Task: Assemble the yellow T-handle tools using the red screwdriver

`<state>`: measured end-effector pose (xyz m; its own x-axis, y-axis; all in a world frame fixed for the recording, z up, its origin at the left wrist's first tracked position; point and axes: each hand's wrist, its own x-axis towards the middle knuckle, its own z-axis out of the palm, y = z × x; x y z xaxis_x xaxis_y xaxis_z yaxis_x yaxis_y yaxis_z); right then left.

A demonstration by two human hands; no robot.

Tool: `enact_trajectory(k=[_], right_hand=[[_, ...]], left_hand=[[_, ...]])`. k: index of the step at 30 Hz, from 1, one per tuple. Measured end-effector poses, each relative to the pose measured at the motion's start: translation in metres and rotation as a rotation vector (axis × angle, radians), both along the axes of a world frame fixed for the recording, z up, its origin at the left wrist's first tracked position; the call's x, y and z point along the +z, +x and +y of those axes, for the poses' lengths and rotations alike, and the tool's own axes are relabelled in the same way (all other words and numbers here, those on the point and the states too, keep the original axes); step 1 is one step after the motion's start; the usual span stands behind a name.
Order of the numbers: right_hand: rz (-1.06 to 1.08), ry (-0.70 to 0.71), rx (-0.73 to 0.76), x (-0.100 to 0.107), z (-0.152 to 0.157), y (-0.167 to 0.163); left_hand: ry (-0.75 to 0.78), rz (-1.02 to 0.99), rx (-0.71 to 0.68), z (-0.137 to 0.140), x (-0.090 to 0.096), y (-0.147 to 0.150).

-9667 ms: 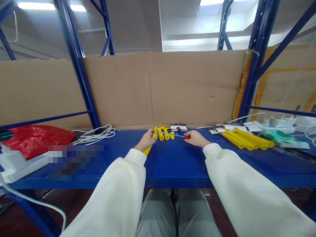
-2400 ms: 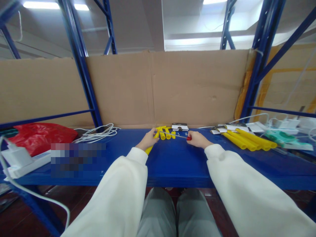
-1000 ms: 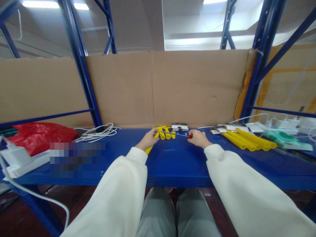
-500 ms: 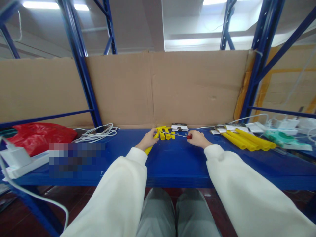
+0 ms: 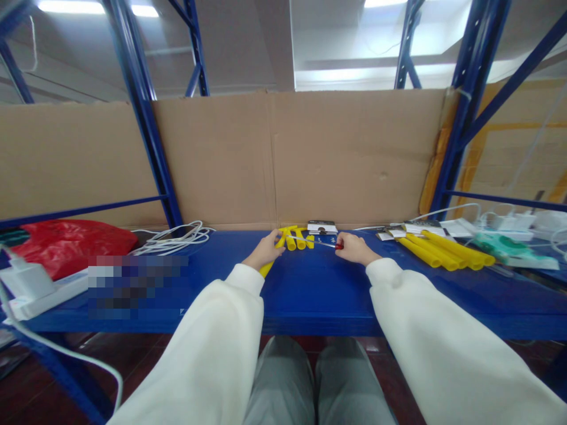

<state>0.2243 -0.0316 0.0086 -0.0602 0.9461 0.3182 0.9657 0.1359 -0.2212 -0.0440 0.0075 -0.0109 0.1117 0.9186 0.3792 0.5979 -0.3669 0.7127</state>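
Near the back of the blue bench, my left hand [image 5: 266, 250] is closed round a yellow plastic piece [image 5: 266, 270] with tube-like branches [image 5: 291, 242]. Part of that piece is hidden under my fingers. Wrapped round the red handle of a screwdriver [image 5: 325, 244], my right hand [image 5: 354, 248] holds it level. Its thin metal shaft points left and reaches across the yellow branches toward my left hand. Exactly where the tip touches I cannot make out. A small black-and-white box [image 5: 322, 226] lies just behind the shaft, against the cardboard.
Several yellow tubes [image 5: 447, 252] lie at the right, beside a green-and-white packet [image 5: 514, 251] and white papers. To the left are a coiled white cable [image 5: 177, 238], a red plastic bag [image 5: 80, 245] and a power strip [image 5: 53, 295]. A cardboard sheet [image 5: 345, 159] walls off the back.
Both hands keep nearly the same place and grip. The screwdriver's shaft looks slightly shifted; otherwise little differs.
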Motion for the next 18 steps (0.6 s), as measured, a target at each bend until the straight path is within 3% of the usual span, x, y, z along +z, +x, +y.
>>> enact_trajectory(k=[5,12,18], right_hand=[[0.067,-0.004,0.065,-0.0048,0.0041,0.0026],[-0.021,0.024,-0.041,0.0007,-0.0006,-0.0001],[-0.013,-0.04,-0.018,0.0029,-0.0046,-0.0008]], left_hand=[[-0.008,-0.016,-0.01,0.003,-0.0016,-0.0013],[-0.003,0.01,0.003,-0.0036,0.0023,0.0026],[-0.018,0.014,0.015,-0.0028,0.0021,0.0019]])
